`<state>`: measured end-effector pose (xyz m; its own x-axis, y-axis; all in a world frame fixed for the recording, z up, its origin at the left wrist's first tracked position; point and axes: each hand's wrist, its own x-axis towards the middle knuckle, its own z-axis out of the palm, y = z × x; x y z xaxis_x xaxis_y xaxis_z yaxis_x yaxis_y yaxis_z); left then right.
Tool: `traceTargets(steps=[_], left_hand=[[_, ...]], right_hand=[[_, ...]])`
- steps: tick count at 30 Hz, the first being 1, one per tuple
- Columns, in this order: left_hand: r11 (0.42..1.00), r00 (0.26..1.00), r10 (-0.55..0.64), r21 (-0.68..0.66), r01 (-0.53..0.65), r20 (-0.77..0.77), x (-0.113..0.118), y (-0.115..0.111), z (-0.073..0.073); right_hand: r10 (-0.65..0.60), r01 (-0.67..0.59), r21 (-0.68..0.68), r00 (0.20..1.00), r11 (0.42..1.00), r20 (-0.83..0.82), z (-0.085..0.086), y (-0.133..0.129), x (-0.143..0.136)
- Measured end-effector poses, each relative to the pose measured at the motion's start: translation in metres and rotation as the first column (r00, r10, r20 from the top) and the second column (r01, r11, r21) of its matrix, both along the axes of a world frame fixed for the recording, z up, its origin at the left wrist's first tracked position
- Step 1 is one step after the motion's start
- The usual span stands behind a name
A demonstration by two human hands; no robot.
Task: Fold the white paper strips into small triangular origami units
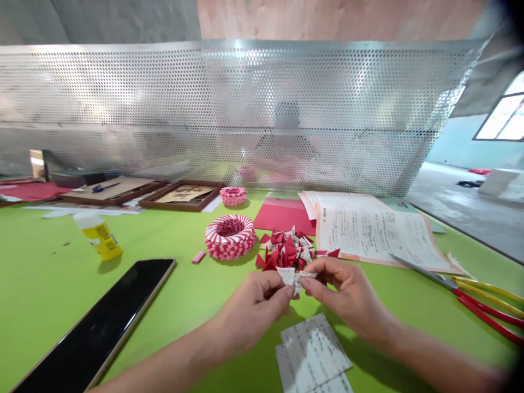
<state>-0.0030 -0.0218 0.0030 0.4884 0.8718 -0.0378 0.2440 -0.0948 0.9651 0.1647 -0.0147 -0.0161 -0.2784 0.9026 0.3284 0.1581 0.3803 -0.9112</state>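
My left hand (257, 305) and my right hand (347, 292) meet at the middle of the green table, each pinching one side of a small folded piece of printed paper (297, 279). Just beyond them lies a pile of red and white folded paper pieces (286, 248). Cut rectangles of printed paper (313, 355) overlap on the table below my hands. Left of the pile sits a red and white ring of folded paper (230, 237), with a smaller ring (233, 196) behind it.
A phone (98, 327) and a yellow glue bottle (98, 236) stand left. Scissors (454, 286) lie right, beside printed sheets (368, 232). Red paper (282, 215), a small eraser-like pink block (198, 257) and wooden frames (184, 195) lie farther back, before a perforated metal panel (225, 109).
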Motion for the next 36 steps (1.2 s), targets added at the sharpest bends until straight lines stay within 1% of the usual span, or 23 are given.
traceTargets(steps=[5,10,15,22,26,28,30,32,34,36], left_hand=[[0.999,0.997,-0.047,-0.002,0.047,0.061,-0.0001,-0.0017,-0.0018],[1.0,0.998,-0.012,-0.027,0.014,0.057,0.0013,-0.0014,-0.0001],[0.999,0.999,-0.011,-0.044,0.013,0.044,0.0013,-0.0006,0.0004],[0.996,0.991,-0.053,-0.068,0.061,0.121,0.0001,-0.0021,-0.0017],[0.998,0.99,-0.026,-0.056,0.034,0.137,0.0011,-0.0015,-0.0007],[0.998,0.987,0.006,-0.067,0.004,0.158,0.0018,-0.0012,0.0005],[0.996,0.983,0.029,-0.085,-0.014,0.18,0.0022,-0.0014,0.0017],[0.995,0.979,0.032,-0.101,-0.012,0.202,0.0022,-0.0021,0.0023],[0.994,0.974,0.022,-0.106,0.002,0.225,0.0022,-0.0031,0.0022],[0.995,0.974,0.009,-0.099,0.014,0.227,0.0025,-0.0041,0.0013]], right_hand=[[-0.014,0.014,0.043,1.0,0.999,0.013,0.0017,-0.0024,0.0005],[-0.016,0.014,0.059,1.0,0.998,0.026,0.0036,-0.0044,0.0003],[-0.02,0.019,0.042,0.999,0.999,0.036,0.0052,-0.0048,0.0],[-0.021,0.019,0.052,0.999,0.998,0.035,0.0064,-0.0071,-0.0017],[-0.05,0.05,0.018,0.999,0.999,-0.004,0.0086,-0.0098,-0.0021],[-0.015,0.014,-0.034,0.999,0.999,-0.044,0.009,-0.0103,-0.0016],[0.061,-0.068,-0.084,0.995,0.994,-0.083,0.0076,-0.0094,-0.001],[0.131,-0.14,-0.103,0.987,0.985,-0.089,0.0046,-0.0075,-0.0007],[0.154,-0.16,-0.095,0.986,0.983,-0.063,0.0012,-0.006,-0.0009],[0.133,-0.137,-0.083,0.99,0.987,-0.048,-0.0008,-0.0062,-0.0017]])
